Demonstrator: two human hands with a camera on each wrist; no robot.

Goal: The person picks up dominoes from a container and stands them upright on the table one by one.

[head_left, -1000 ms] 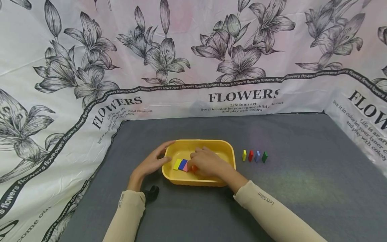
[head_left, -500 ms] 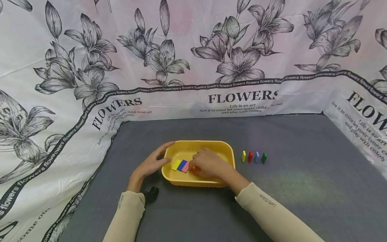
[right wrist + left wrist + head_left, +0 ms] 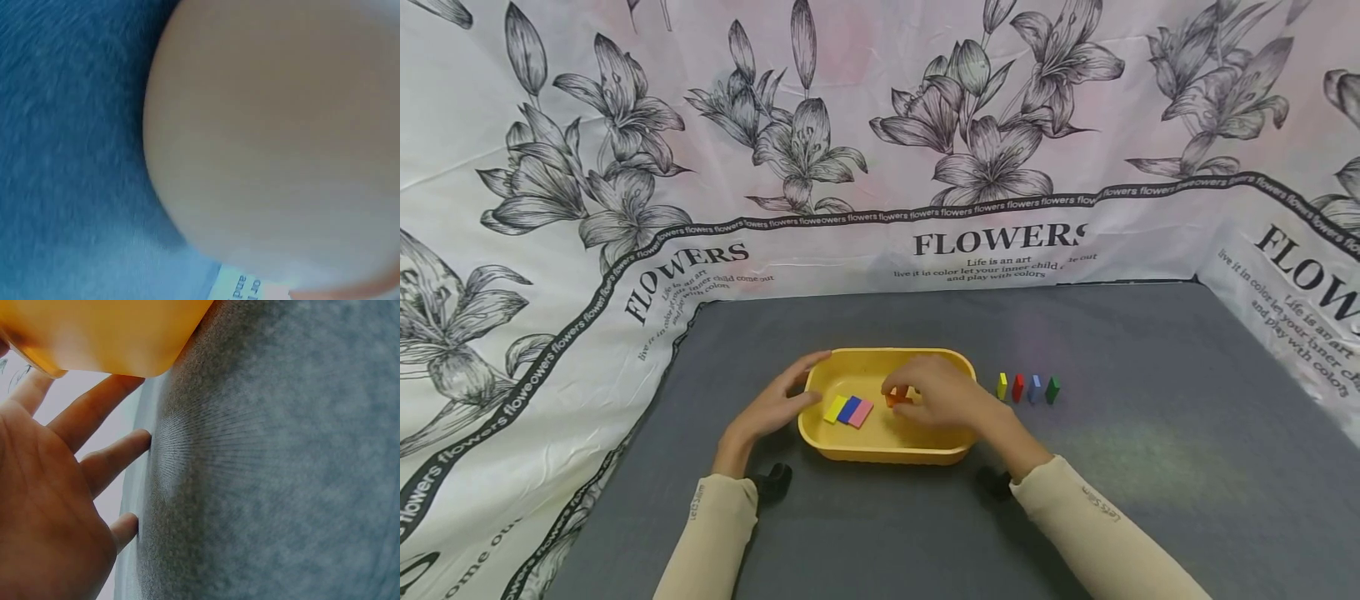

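Note:
A yellow plastic tray [image 3: 850, 452] stands on the dark table. My left hand [image 3: 778, 406] rests at its left end, thumb at the rim. In the left wrist view the left fingers [image 3: 100, 409] are straight and spread, some of them touching the tray's outer wall [image 3: 119, 337]. Over the tray's right half, my right hand [image 3: 940, 393] pinches a small orange block [image 3: 897, 400], partly hidden by the fingers. Left of it in the tray lie a yellow block [image 3: 834, 409], a blue block [image 3: 848, 409] and a pink block [image 3: 861, 414], side by side.
Right of the tray, small blocks stand upright in a row: yellow [image 3: 1002, 386], red [image 3: 1018, 387], light blue [image 3: 1034, 388] and green [image 3: 1052, 389]. A flower-printed cloth [image 3: 820, 250] hangs behind. A blurred, smooth pale shape [image 3: 269, 137] fills most of the right wrist view.
My right hand has moved right and slightly back, away from the pink block, with the orange block between its fingers. The left hand keeps its place at the tray.

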